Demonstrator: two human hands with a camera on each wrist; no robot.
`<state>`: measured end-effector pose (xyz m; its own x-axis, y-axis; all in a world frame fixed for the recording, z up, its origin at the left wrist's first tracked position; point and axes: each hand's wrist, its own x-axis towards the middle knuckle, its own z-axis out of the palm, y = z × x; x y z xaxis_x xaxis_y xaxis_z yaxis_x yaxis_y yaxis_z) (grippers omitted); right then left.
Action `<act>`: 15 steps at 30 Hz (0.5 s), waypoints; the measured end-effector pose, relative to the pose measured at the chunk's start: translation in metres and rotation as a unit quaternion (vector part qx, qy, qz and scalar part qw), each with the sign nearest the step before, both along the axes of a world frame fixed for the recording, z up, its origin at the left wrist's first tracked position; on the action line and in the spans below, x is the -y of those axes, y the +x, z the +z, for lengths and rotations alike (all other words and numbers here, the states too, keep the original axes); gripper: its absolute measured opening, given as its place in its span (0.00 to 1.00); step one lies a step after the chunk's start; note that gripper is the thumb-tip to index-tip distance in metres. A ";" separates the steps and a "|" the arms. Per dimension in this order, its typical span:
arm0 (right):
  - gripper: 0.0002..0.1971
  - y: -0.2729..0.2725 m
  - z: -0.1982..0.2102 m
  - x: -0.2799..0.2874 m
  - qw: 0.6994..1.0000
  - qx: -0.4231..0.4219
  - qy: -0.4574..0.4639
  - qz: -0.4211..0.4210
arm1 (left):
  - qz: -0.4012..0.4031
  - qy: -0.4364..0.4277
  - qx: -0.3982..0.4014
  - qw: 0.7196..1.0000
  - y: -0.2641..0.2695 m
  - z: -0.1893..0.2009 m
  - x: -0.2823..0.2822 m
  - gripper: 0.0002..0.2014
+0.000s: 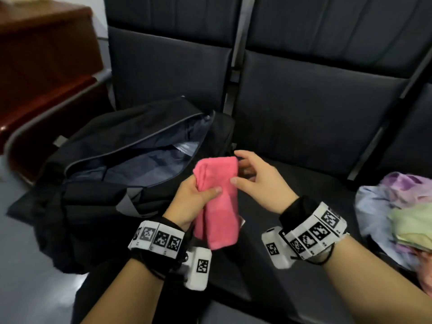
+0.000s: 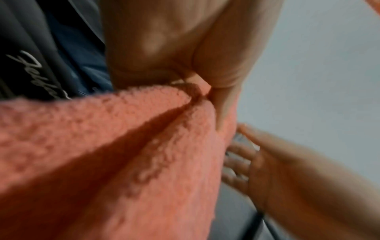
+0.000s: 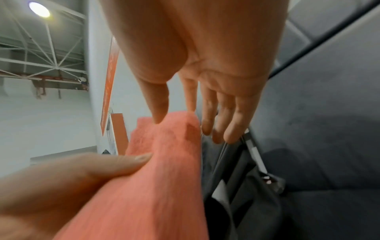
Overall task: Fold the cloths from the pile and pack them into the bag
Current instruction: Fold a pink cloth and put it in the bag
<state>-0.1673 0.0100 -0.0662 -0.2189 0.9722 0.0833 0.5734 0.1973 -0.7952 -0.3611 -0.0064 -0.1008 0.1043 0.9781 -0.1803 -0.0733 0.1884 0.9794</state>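
Observation:
A folded pink cloth hangs upright over the seat, just right of the open black bag. My left hand grips its upper left part, thumb across the front; the left wrist view shows the cloth bunched in that palm. My right hand is beside the cloth's top right corner, fingers straight and spread. Its thumb tip touches the cloth in the right wrist view, where the right hand holds nothing. The pile of pastel cloths lies at the right edge of the seat.
The bag lies on a dark row of padded seats, its zip open and grey-blue lining showing. A brown wooden cabinet stands at the far left. Grey floor runs along the seat's left.

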 end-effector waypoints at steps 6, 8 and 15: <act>0.34 -0.066 -0.022 -0.047 0.991 0.051 -0.056 0.111 | 0.182 -0.128 0.100 0.970 -0.072 -0.019 -0.069 0.11; 0.32 -0.090 -0.024 -0.068 0.987 0.067 -0.034 0.141 | 0.226 -0.184 0.090 0.952 -0.096 -0.035 -0.097 0.17; 0.28 -0.147 -0.048 -0.139 0.974 0.136 -0.022 0.179 | 0.283 -0.272 0.086 0.916 -0.133 -0.084 -0.174 0.08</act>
<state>-0.3146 0.1490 -0.1144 -0.5531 0.8306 -0.0648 0.6647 0.3931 -0.6353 -0.4938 0.1677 -0.1850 -0.3180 0.6555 -0.6850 -0.4544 0.5287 0.7169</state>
